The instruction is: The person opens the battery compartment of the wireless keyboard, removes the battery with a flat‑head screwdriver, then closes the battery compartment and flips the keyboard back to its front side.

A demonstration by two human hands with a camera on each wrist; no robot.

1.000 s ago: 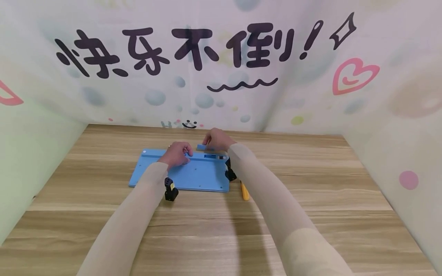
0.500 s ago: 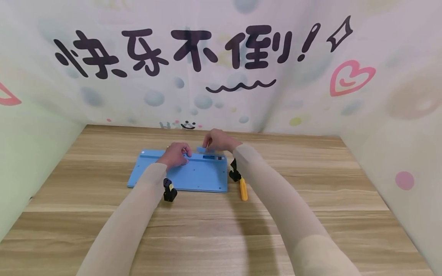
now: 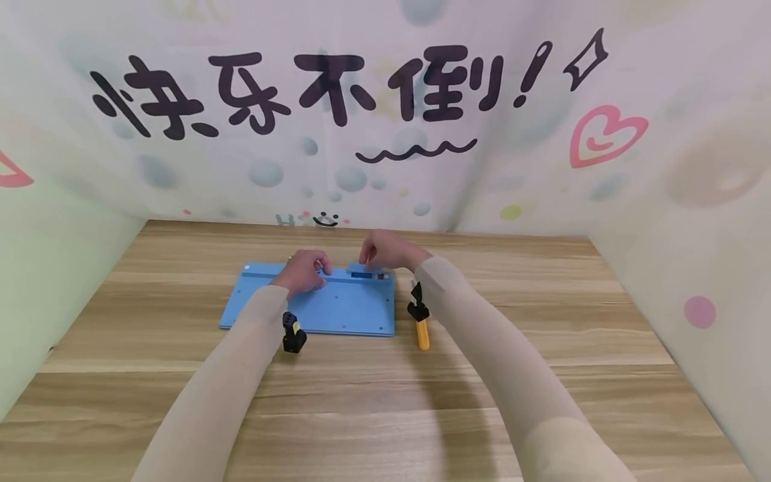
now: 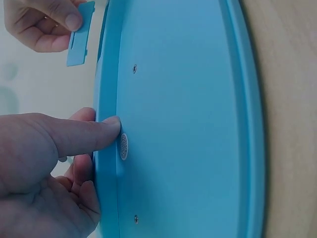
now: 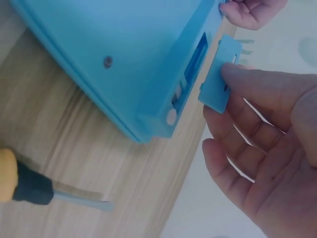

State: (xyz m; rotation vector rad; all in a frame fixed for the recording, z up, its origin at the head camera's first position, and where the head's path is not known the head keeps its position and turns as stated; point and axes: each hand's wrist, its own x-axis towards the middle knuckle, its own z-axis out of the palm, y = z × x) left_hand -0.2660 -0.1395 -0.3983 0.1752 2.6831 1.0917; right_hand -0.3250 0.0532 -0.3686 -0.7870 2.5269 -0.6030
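A light-blue keyboard [image 3: 355, 308] lies underside up on the table, its screws showing. At its far edge my left hand [image 3: 301, 271] grips the raised ridge, with the thumb [image 4: 94, 134] on top and the other fingers behind. My right hand [image 3: 391, 249] pinches a small blue battery cover [image 5: 215, 84] between thumb and fingers. In the right wrist view the cover is tilted and held just apart from the uncovered battery compartment [image 5: 195, 62]. The left wrist view also shows the cover [image 4: 79, 42] beyond the ridge.
A screwdriver [image 3: 423, 333] with a yellow and black handle lies right of the keyboard, its metal shaft [image 5: 81, 199] pointing away from me. A printed cloth wall [image 3: 241, 181] stands behind the wood-grain table [image 3: 337, 408].
My right hand has moved slightly right and closer to the keyboard, carrying the battery cover to the compartment's edge. My left hand keeps its hold on the ridge.
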